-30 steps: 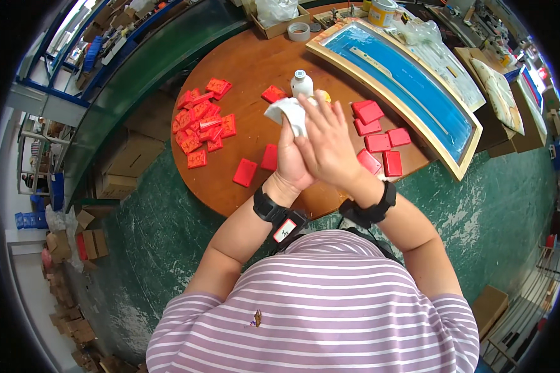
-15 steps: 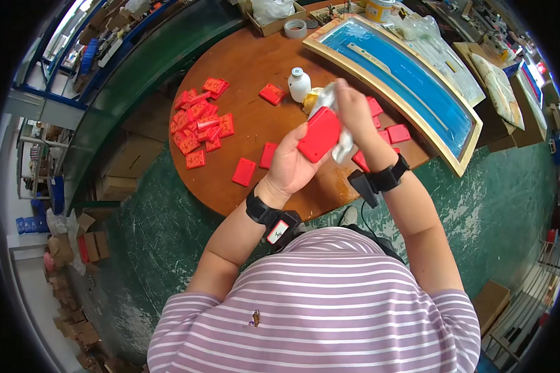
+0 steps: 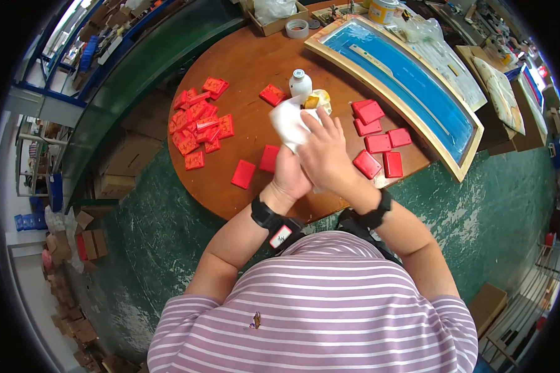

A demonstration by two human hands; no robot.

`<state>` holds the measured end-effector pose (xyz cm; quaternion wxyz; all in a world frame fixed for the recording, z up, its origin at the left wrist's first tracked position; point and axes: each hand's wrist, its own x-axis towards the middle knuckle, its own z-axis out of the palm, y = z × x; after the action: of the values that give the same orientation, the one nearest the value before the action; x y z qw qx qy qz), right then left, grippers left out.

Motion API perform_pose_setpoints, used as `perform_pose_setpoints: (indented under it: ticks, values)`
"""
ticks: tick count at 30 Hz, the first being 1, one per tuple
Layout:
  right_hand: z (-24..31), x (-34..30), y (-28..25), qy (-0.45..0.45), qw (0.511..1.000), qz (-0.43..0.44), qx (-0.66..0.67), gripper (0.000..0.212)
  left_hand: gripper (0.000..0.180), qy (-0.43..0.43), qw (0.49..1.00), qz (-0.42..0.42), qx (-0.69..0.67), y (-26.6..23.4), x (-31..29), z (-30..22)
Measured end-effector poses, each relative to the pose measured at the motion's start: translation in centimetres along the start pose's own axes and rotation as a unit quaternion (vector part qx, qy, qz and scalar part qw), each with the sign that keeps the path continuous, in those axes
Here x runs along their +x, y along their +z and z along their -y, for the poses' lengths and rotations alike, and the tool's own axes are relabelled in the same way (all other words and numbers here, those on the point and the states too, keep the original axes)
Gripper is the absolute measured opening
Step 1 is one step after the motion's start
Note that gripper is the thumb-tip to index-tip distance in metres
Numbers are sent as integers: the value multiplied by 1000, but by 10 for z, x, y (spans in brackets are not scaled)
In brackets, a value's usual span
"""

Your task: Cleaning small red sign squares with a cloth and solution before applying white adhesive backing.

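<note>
My left hand [image 3: 289, 176] is palm up over the near part of the table, curled under a white cloth [image 3: 286, 122]. The red plastic case it held a moment earlier is hidden beneath the cloth and my other hand. Laid across the top, my right hand [image 3: 325, 156] presses the cloth down, its fingers slightly blurred. Just beyond stand a white bottle [image 3: 300, 86] and a crumpled yellow-and-white piece [image 3: 319, 99]. Several plain red cases [image 3: 378, 143] lie to the right. A red case [image 3: 243, 173] and another [image 3: 268, 159] sit left of my hands.
Patterned red cases [image 3: 197, 122] are heaped at the left of the round wooden table [image 3: 236, 74], and one more [image 3: 272, 94] lies near the bottle. A wood-framed blue screen [image 3: 410, 81] rests along the right side. A tape roll [image 3: 297, 28] and a box [image 3: 276, 23] stand at the back.
My right hand has swung left and toward me with the cloth, now covering the red case in my left hand. The red cases at the right have come into full view.
</note>
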<state>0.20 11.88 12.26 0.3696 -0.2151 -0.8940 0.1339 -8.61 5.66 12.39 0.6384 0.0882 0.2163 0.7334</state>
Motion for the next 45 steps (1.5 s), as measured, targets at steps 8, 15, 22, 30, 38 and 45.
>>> perform_pose_setpoints:
  ticks: [8, 15, 22, 30, 38, 45]
  values:
    - [-32, 2, 24, 251, 946, 144, 147, 31, 48, -86, 996, -2, -10, -39, -17, -9]
    - [-120, -30, 62, 214, 929, 299, 52, 45, 42, 40, 988, -104, -109, -61, -48, -47]
    - [-158, 27, 109, 195, 975, 88, -54, 44, 41, 128, 973, -139, -133, -77, -53, -69]
    - [-182, 27, 118, 278, 946, 167, 23, 29, 48, 149, 980, -72, -109, -37, -49, -90]
    - [-75, 30, -5, 370, 626, 118, 676, 27, 55, 146, 986, -12, -81, 2, -38, -82]
    - [-21, 18, -50, 346, 602, 75, 716, 21, 56, 139, 985, 54, -91, 36, -32, -74]
